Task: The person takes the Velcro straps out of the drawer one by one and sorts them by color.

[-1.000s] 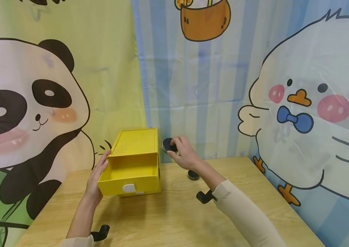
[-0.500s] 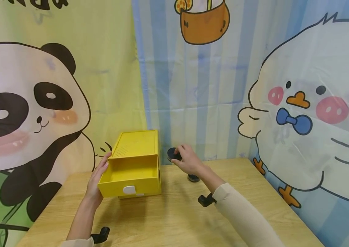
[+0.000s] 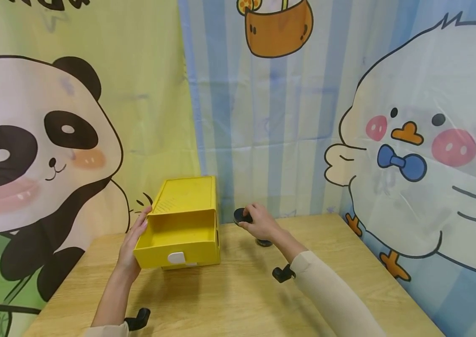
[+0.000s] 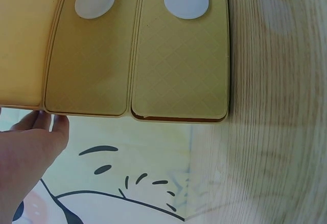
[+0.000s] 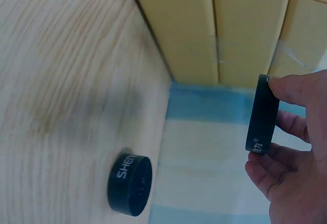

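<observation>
At eight o'clock of the yellow drawer box (image 3: 187,194), the left hand (image 3: 129,248) is laid along the side, with its fingers stretched out. The top drawer (image 3: 151,258), which is marked by a white tab (image 3: 176,257), is pulled out. At three o'clock of the box, a black puck (image 5: 261,117) is pinched by the right hand (image 3: 262,222), above the wood-grain table (image 3: 238,295). Below it, between four and five o'clock, a white-lettered second puck (image 5: 122,187) is seen on the table. Behind, a cartoon-printed curtain (image 3: 263,121) is hung.
</observation>
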`<state>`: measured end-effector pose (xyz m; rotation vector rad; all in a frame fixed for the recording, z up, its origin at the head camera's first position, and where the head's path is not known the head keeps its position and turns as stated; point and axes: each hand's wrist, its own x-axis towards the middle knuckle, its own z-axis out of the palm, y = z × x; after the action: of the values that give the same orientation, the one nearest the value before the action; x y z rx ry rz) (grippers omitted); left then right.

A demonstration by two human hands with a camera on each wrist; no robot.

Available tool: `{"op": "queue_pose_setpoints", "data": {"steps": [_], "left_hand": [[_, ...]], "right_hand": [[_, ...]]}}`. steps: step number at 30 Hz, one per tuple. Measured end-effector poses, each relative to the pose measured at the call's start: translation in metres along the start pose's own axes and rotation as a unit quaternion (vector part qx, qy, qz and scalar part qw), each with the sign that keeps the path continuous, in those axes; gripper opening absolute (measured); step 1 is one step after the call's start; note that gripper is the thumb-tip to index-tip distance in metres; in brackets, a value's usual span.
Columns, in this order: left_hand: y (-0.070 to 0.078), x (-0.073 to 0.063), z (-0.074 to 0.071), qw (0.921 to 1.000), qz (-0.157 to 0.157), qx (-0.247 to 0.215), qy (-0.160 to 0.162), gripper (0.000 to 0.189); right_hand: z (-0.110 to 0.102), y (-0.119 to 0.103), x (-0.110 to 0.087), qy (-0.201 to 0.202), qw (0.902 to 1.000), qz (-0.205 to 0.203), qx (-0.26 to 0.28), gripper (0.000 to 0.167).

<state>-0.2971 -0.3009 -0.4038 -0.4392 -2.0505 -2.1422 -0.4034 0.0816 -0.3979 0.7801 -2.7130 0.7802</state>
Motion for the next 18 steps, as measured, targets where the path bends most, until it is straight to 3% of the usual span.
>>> {"op": "queue_pose_setpoints", "data": {"steps": [8,18], "left_hand": [[0.000,0.002,0.000,1.0000,0.002,0.001,0.002,0.054],[0.001,0.001,0.000,1.0000,0.000,0.000,0.002,0.056]], "right_hand": [[0.010,0.011,0.001,-0.028,0.9995,0.008,-0.012,0.032],[0.042,0.029,0.006,-0.067,0.9972,0.011,-0.033,0.034]]}}
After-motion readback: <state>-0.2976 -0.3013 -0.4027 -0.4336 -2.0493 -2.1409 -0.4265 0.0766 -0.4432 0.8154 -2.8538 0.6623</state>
